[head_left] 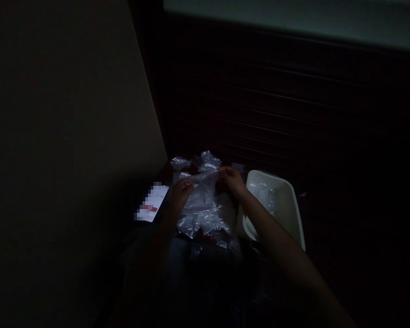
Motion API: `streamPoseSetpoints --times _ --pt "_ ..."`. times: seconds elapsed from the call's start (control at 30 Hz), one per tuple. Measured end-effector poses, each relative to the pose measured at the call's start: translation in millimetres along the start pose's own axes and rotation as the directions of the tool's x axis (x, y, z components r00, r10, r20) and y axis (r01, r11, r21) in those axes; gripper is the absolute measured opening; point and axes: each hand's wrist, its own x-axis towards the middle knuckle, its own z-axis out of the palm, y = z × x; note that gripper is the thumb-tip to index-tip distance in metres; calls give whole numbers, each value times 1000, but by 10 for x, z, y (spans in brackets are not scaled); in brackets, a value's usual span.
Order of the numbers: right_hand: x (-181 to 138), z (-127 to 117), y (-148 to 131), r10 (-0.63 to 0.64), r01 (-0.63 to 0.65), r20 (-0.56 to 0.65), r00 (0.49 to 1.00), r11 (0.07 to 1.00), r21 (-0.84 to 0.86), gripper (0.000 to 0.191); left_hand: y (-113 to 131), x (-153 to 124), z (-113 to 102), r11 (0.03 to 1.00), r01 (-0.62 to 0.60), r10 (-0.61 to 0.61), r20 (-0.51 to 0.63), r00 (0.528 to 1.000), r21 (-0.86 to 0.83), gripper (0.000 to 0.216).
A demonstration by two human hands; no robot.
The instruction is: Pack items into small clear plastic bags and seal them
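A clear plastic bag (204, 193) is stretched between my two hands. My left hand (181, 195) pinches its left edge with thumb and fingers closed. At the upper right corner of the bag, my right hand (233, 180) is closed in a pinch too. More crumpled clear plastic bags (210, 221) lie just below the held one. Further crumpled plastic (208, 160) lies behind it. The dim light hides the finer details of the fingers and the plastic.
To the right stands a white plastic bin (290, 205) with clear plastic inside, partly behind my right forearm. A lit phone screen (154, 203) is at the left. A pale wall (89, 114) rises on the left, and dark slatted panelling (242, 105) stands behind.
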Motion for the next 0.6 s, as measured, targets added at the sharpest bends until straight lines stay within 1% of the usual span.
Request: streamPoseSetpoints --times 0.13,0.2,0.3,0.37,0.47,0.6 --pt "-8 -11 -47 98 -90 -36 995 982 167 19 -52 31 13 999 21 -23 -58 998 -34 14" --pt "-3 -11 -51 142 -127 -48 989 963 238 18 -44 36 22 996 37 -43 -75 996 -79 10" --pt "6 -7 -31 126 -101 -68 990 951 292 18 -25 33 32 987 58 -71 -81 994 -151 7" --pt "12 -9 -6 85 -60 -79 993 959 276 19 -17 31 33 979 61 -76 -75 994 -192 6" --pt "23 -22 31 40 -25 -85 996 984 178 23 -10 34 31 963 64 -84 -69 994 -261 4" --pt "39 -42 57 -31 38 -121 992 998 53 30 3 37 31 959 91 -120 -95 988 -269 2"
